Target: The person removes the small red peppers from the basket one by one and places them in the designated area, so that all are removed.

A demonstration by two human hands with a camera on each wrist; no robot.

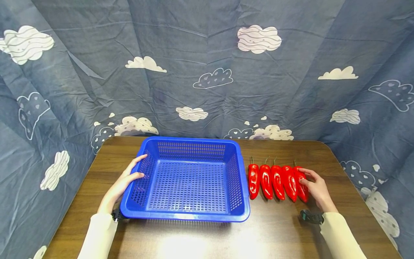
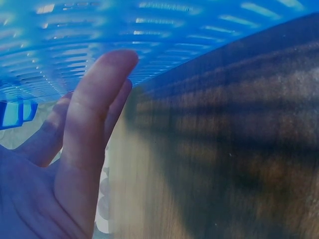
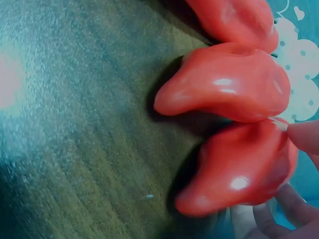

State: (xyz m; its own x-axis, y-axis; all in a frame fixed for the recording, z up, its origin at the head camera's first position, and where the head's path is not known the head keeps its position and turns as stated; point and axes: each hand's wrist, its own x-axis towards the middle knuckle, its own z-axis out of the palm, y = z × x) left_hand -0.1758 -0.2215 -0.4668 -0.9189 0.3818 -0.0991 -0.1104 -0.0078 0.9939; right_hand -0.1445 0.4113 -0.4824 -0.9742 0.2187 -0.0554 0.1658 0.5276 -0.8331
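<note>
My right hand (image 1: 318, 190) is at the rightmost red pepper (image 1: 302, 187), at the end of a row. In the right wrist view that pepper (image 3: 239, 174) has the thumb (image 3: 305, 138) at its stem end and the other fingers curled on its far side, so the hand pinches it while it lies on the table. My left hand (image 1: 121, 183) rests at the left side of a large blue plastic basket (image 1: 184, 216), thumb and fingers fairly straight. In the left wrist view the thumb (image 2: 92, 109) lies against the slotted blue wall (image 2: 164, 30); the exact contact is unclear.
Several more glossy red peppers (image 1: 253, 181) with green stems lie side by side between the basket and my right hand. The brown wooden table (image 1: 275, 230) reflects light near its front. A dark cloth with cloud prints (image 1: 207, 43) hangs behind and around it.
</note>
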